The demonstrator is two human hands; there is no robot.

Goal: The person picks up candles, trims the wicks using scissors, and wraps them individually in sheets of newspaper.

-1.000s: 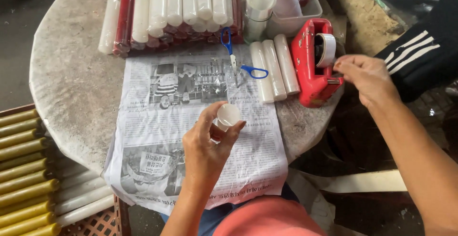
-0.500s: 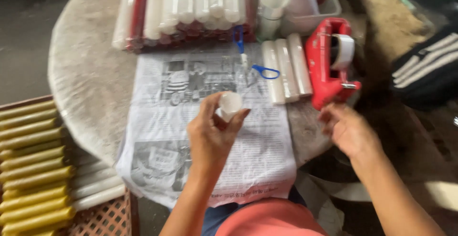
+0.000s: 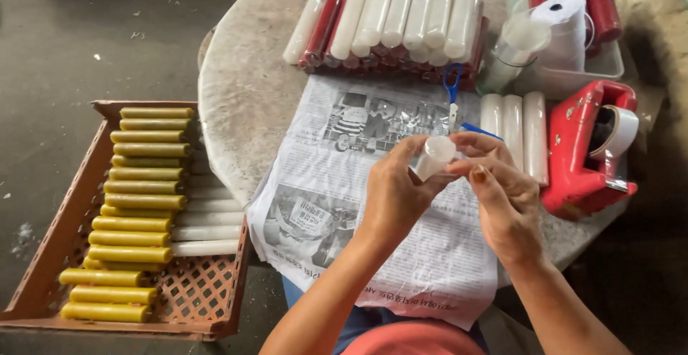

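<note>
left hand (image 3: 395, 196), right hand (image 3: 502, 199), fingertips meeting

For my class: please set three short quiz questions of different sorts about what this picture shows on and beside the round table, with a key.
1. True or false: the left hand and the right hand both touch the white candle.
2. What lies under the hands? A) a towel B) a newspaper C) a tray
3. Fill in: the crate beside the table holds yellow candles and ____ ones.

Key: 1 true; 2 B; 3 white.
</note>
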